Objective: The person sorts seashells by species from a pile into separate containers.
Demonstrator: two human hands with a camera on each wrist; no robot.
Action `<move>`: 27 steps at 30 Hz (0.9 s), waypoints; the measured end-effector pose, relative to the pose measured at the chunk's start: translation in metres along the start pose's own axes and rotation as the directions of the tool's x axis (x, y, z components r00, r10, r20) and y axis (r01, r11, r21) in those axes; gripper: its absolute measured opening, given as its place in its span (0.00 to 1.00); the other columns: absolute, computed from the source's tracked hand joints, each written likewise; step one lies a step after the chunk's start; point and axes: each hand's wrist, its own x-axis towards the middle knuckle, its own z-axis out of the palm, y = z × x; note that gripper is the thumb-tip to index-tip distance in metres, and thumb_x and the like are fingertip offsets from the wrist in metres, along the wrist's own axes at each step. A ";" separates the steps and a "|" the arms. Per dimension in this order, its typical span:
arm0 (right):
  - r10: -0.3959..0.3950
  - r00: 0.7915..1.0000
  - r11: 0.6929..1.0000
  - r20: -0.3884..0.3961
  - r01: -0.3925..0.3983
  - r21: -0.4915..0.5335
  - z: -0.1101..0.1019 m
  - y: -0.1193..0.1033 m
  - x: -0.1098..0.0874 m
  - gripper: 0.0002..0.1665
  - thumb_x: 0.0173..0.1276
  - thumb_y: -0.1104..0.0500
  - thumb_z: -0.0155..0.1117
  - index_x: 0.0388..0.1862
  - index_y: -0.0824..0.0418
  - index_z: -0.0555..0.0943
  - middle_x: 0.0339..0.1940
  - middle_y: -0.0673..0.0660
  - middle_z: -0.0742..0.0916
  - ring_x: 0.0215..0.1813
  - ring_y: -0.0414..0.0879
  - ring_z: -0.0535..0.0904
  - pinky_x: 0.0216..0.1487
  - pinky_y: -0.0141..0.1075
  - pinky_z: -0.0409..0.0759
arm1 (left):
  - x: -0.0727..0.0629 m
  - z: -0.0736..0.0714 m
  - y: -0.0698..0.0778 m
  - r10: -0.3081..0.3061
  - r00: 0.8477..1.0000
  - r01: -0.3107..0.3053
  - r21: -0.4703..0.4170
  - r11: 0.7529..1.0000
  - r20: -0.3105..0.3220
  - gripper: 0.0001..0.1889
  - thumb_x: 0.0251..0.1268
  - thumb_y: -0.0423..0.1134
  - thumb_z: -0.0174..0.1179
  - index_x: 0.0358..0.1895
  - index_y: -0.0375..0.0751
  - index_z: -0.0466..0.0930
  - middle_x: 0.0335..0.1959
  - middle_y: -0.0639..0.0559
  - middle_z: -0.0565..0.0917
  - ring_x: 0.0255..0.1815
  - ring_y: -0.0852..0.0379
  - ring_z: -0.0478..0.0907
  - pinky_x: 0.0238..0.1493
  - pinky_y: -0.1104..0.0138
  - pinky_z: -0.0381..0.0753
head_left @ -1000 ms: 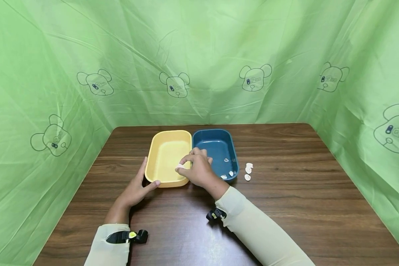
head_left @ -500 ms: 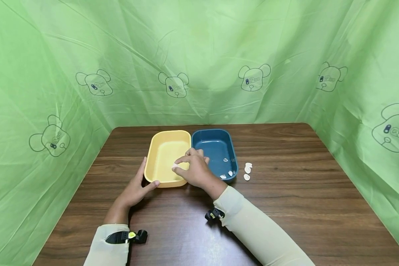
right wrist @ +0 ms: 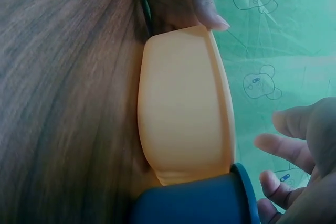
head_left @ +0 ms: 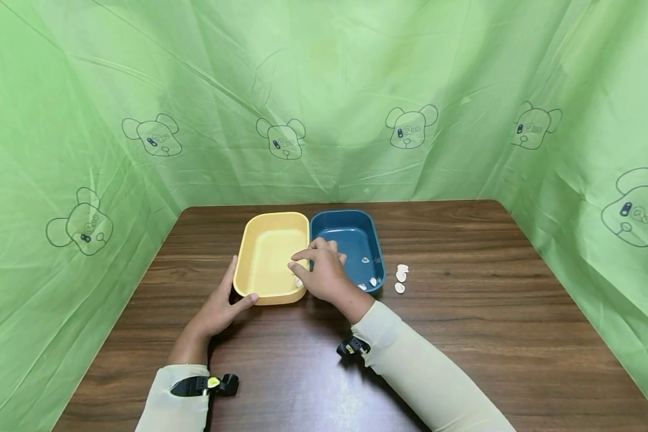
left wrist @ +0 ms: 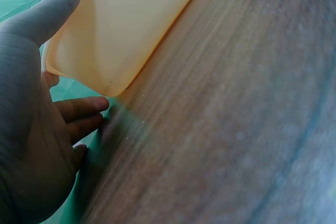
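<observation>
My left hand (head_left: pixel 219 308) steadies the near left corner of the yellow tray (head_left: pixel 267 252), thumb on its rim and straight fingers along its side. In the left wrist view those fingers (left wrist: pixel 84 109) are spread beside the tray's corner. Over the yellow tray's right edge hovers my right hand (head_left: pixel 326 273), thumb and index finger apart with nothing between them. Just below the thumb a small white shell (head_left: pixel 299 282) lies inside the yellow tray. Against its right side stands the blue tray (head_left: pixel 351 240), with several small white shells (head_left: pixel 373 281) toward its near end.
On the brown wooden table (head_left: pixel 464 312), a few more white shells (head_left: pixel 399 288) lie right of the blue tray. Green cloth (head_left: pixel 335 72) printed with bear faces hangs behind the table and at both sides.
My right hand moved slightly left with a white shell pinched in it, then opened its thumb and index finger. The shell now lies in the yellow tray. My left hand kept its place.
</observation>
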 end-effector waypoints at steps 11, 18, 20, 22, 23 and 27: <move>0.032 0.999 0.999 -0.036 -0.032 -0.008 -0.014 0.004 -0.007 0.13 0.77 0.52 0.74 0.53 0.56 0.95 0.48 0.56 0.78 0.55 0.55 0.66 0.57 0.55 0.57 | 0.000 -0.001 0.000 -0.011 1.000 0.011 0.006 1.000 0.003 0.62 0.74 0.46 0.71 0.92 0.52 0.28 0.93 0.34 0.39 0.92 0.29 0.40 0.85 0.29 0.44; 0.018 0.999 1.000 -0.046 -0.019 -0.012 -0.025 0.007 -0.014 0.11 0.77 0.52 0.74 0.51 0.55 0.95 0.48 0.56 0.79 0.54 0.54 0.66 0.55 0.53 0.58 | 0.000 -0.001 -0.002 -0.014 1.000 0.014 -0.003 1.000 0.002 0.62 0.73 0.46 0.72 0.92 0.55 0.28 0.93 0.36 0.39 0.92 0.30 0.39 0.85 0.29 0.43; 0.008 0.999 1.000 -0.045 -0.009 -0.015 -0.029 0.008 -0.016 0.11 0.77 0.52 0.74 0.51 0.55 0.95 0.48 0.56 0.78 0.53 0.53 0.66 0.54 0.52 0.57 | 0.000 0.000 -0.003 -0.011 1.000 0.011 -0.007 1.000 0.003 0.62 0.74 0.46 0.71 0.92 0.55 0.28 0.93 0.36 0.38 0.92 0.30 0.39 0.86 0.30 0.43; -0.003 0.999 1.000 -0.048 0.002 -0.020 -0.034 0.008 -0.019 0.12 0.77 0.53 0.74 0.52 0.55 0.95 0.48 0.56 0.78 0.54 0.54 0.66 0.55 0.53 0.57 | 0.000 0.000 -0.004 -0.008 1.000 0.008 -0.006 1.000 0.003 0.61 0.74 0.46 0.71 0.92 0.55 0.28 0.93 0.36 0.38 0.92 0.30 0.39 0.86 0.30 0.42; -0.009 0.999 1.000 -0.053 0.008 -0.023 -0.036 0.009 -0.020 0.11 0.77 0.53 0.74 0.52 0.55 0.95 0.48 0.55 0.78 0.54 0.54 0.66 0.55 0.53 0.57 | 0.000 0.000 -0.004 -0.007 1.000 0.007 -0.006 1.000 0.003 0.61 0.74 0.46 0.71 0.92 0.55 0.28 0.93 0.36 0.38 0.92 0.30 0.39 0.86 0.30 0.42; -0.055 0.995 0.998 -0.082 0.053 -0.021 -0.045 0.014 -0.025 0.11 0.77 0.54 0.74 0.51 0.56 0.95 0.48 0.55 0.77 0.55 0.54 0.66 0.56 0.54 0.58 | 0.001 0.000 -0.004 -0.006 1.000 0.006 -0.006 1.000 0.003 0.61 0.74 0.45 0.71 0.92 0.55 0.28 0.93 0.36 0.38 0.92 0.30 0.39 0.86 0.30 0.42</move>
